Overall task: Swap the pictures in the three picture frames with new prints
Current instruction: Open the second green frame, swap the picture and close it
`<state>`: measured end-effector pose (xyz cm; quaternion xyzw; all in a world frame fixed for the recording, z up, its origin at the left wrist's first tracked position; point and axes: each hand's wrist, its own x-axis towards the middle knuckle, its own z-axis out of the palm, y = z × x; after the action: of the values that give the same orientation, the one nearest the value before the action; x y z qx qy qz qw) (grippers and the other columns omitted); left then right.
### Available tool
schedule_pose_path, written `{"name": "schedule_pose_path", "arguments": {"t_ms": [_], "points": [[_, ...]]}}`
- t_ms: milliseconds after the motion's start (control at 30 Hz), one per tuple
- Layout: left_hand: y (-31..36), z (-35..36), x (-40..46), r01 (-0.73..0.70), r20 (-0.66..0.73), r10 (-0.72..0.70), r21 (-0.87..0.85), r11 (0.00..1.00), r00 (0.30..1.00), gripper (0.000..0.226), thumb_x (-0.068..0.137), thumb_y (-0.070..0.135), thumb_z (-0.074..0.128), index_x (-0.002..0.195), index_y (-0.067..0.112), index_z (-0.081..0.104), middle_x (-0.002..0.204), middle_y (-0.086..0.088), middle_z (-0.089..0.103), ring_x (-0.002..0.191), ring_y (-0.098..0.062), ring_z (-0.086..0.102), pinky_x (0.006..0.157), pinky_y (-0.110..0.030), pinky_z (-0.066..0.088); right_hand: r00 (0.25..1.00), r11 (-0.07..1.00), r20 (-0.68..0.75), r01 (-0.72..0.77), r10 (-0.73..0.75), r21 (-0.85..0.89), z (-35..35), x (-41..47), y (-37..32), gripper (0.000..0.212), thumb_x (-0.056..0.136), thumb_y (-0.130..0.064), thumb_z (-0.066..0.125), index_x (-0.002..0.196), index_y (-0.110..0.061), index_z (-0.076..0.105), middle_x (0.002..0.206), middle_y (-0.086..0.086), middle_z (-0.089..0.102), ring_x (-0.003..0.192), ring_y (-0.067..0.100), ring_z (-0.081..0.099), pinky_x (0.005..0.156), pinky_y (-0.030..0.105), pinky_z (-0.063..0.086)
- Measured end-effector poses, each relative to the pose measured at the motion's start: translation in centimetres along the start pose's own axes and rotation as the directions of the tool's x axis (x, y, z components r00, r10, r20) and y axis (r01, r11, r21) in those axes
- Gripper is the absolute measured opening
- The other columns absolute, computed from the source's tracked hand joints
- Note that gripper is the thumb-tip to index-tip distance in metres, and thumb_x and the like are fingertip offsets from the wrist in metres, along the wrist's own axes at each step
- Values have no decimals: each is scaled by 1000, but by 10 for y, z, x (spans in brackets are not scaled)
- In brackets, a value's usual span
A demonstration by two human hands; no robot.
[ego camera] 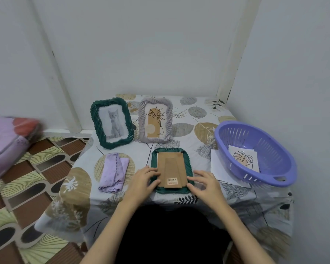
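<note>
The green frame [171, 171] lies face down on the surface [141, 197] right in front of me. My left hand [144, 181] and right hand [205, 184] rest on its sides, fingers loose, gripping nothing.

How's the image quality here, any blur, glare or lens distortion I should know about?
Head view: wide-angle bending bows the wall trim and corners; soft, even light, faint shadows, no obvious glare on the standing green frame; the pink bundle at the left edge is smeared; both hands, left and right, look slightly soft.
</note>
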<state>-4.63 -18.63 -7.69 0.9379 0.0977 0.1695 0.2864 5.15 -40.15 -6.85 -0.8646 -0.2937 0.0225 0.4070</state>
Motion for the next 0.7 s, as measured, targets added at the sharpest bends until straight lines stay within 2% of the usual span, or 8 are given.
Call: {"name": "schedule_pose_path", "arguments": {"t_ms": [67,133,200,300,467,600,700], "points": [[2,-2,-5,25,14,-25,-40,999,1000,41,85,38,60,118,14,63,127,0,59,125,-17,46,103,-22,27,1000,998,-17,6,-8,-64,3,0,1,24,64,-32,74,84,-21,77,103,4,69,98,21,56,91,42,45],[2,-5,-7,46,74,-39,-91,995,996,65,74,60,52,122,17,60,130,3,56,125,-9,41,103,-23,27,999,991,-49,16,-22,-129,5,1,3,32,61,-46,67,80,-23,77,102,1,70,98,24,58,90,43,44],[1,-6,-7,59,116,-46,-115,992,992,82,62,71,39,123,19,59,132,4,54,123,-6,39,104,-26,28,999,987,-53,0,-8,-163,7,0,5,42,60,-57,56,80,-26,77,104,-2,70,102,21,56,94,44,40],[1,-8,-6,76,132,-59,-121,990,989,86,59,72,38,123,19,59,132,3,54,126,-15,43,100,-22,27,994,990,-109,-37,22,-136,11,-1,4,28,60,-47,63,76,-28,76,105,-4,70,104,18,57,95,47,37],[5,-10,-7,82,139,-70,-85,993,988,85,60,72,36,123,20,58,132,5,54,125,-13,43,101,-23,28,984,990,-152,-109,94,-94,19,-3,0,23,62,-42,61,74,-29,76,110,-7,67,109,15,56,100,43,31],[3,-7,-8,67,138,-56,-81,994,989,78,68,68,35,121,18,61,128,4,57,118,-11,50,104,-36,37,977,983,-158,-161,145,-88,21,-4,-4,6,74,-30,72,78,-27,75,116,-7,65,115,15,52,107,45,25],[4,-7,-7,124,124,-103,-173,977,987,77,70,64,30,120,15,62,130,2,56,120,-12,49,105,-40,35,978,981,-137,-168,154,-96,18,-3,-7,13,79,-31,67,90,-29,73,118,-8,63,118,13,50,108,45,24]]}}
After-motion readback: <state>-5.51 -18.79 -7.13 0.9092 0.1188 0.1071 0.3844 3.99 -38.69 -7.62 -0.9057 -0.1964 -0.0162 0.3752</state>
